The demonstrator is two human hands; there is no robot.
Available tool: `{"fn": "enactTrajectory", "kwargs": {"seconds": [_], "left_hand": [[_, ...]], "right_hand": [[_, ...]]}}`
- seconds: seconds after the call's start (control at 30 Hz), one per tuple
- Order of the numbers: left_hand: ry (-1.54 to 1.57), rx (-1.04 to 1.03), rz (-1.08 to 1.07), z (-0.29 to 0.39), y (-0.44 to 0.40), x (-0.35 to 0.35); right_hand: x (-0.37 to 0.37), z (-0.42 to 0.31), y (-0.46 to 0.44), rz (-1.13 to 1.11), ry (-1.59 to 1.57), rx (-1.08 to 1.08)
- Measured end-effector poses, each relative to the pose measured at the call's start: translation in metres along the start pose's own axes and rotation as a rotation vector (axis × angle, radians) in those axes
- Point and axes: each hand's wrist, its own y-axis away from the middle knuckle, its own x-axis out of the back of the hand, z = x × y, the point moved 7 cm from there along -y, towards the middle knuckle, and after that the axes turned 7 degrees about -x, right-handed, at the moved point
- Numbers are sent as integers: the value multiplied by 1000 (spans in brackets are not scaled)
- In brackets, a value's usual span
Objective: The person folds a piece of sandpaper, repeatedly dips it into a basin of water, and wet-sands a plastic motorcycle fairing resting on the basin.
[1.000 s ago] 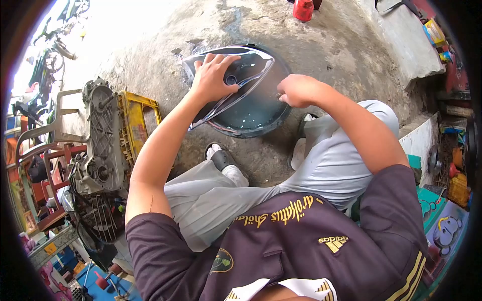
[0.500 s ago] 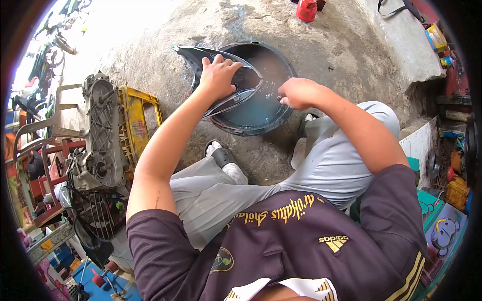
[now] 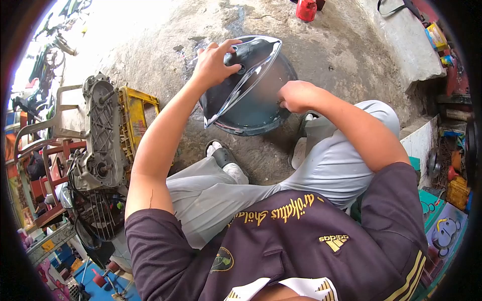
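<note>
My left hand grips a glossy black plastic panel that looks like a motorcycle body part. Its thumb and fingers lie by round holes in the panel's dark face. Tilted over a round black basin of cloudy water, the panel has a shiny edge running from lower left to upper right. At the basin's right side, my right hand hangs over the water with its fingers closed. Whatever those fingers hold is too small and hidden to name.
A yellow crate and a metal engine casing stand at the left. A red container sits on the concrete floor beyond the basin. At right are a concrete block and stacked workshop items. My feet flank the basin's near side.
My left hand has turned the panel, swinging its pointed end from the right up to the upper right. My right hand has barely shifted.
</note>
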Motion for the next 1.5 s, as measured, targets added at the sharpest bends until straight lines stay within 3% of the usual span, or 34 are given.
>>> {"fn": "enactTrajectory", "kwargs": {"seconds": [0.3, 0.43, 0.53, 0.6, 0.7, 0.77, 0.83, 0.9, 0.93, 1.0, 1.07, 1.1, 1.17, 1.27, 1.3, 1.5], "left_hand": [[-155, -47, -108, 20, -16, -39], [-56, -72, -152, 12, -17, -51], [-40, -192, 14, 10, -17, -34], [-62, -125, -38, -7, -17, -29], [-126, -114, -22, -33, -12, -22], [-149, -106, -21, -36, -4, -20], [-222, -46, -177, -37, 8, -15], [-223, -61, -195, -44, 8, -10], [-269, -51, -198, -42, 11, -9], [-304, -74, -234, -42, 26, -14], [-300, -46, -283, -33, 31, -10], [-295, -20, -336, -31, 37, -11], [-315, -25, -334, -34, 37, -12], [-303, -17, -336, -34, 37, -15], [-295, -9, -335, -34, 38, -15], [-256, -48, -310, -41, 33, -22]], "right_hand": [[-4, -6, -5, -32, 73, -45], [-11, -4, -11, -20, 146, -34], [-17, 1, -16, -45, 177, -39], [-19, 1, -17, -24, 31, -18], [-51, 8, -52, -44, 219, -25], [-53, -13, -62, -59, 84, -47], [-102, -21, -121, -147, 166, 11], [-133, -14, -167, 5, 251, -60], [-141, -14, -180, -139, 16, -131], [-136, -21, -161, -122, -263, -214], [-173, -3, -215, -214, -305, -206], [-123, -35, -145, -350, -549, -234], [-170, -50, -166, -770, -1238, -248], [-139, -54, -131, -772, -1139, -172], [-127, -59, -114, -738, -1312, -152], [-77, -62, -69, -835, -1378, -18]]}}
